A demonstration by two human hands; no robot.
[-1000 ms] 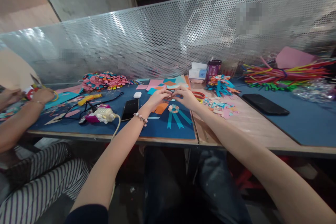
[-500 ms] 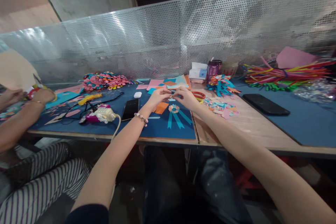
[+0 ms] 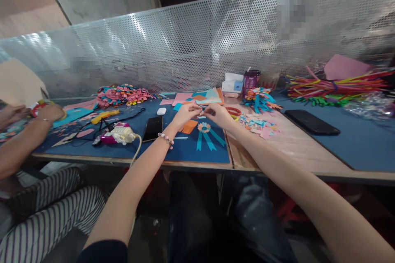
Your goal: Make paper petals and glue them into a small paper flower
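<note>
My left hand (image 3: 186, 114) and my right hand (image 3: 218, 116) meet over the blue mat (image 3: 212, 157), fingertips pinched close together. Something tiny may be between them; it is too small and too covered to name. Just below the fingertips lies a small light-blue paper piece (image 3: 201, 117). Nearer to me, a paper rosette (image 3: 209, 126) with pale petals rests flat, its blue ribbon tails (image 3: 210, 142) fanned toward the table edge. Orange paper pieces (image 3: 189, 126) sit beside it, under my left wrist. Thin pale paper strips (image 3: 181, 138) lie left of the rosette.
A phone (image 3: 153, 128), white earbud case (image 3: 161, 111) and power strip (image 3: 122, 133) with cord are left. Right are scissors (image 3: 233, 111), paper scraps (image 3: 262, 126), a purple cup (image 3: 252, 80) and a black phone (image 3: 311, 122). A co-worker's hand (image 3: 51, 113) holds scissors, far left.
Both hands stay over the same spot, with only slight finger movement. The light-blue piece beneath them shows a little less. The co-worker's hands look nearly unchanged.
</note>
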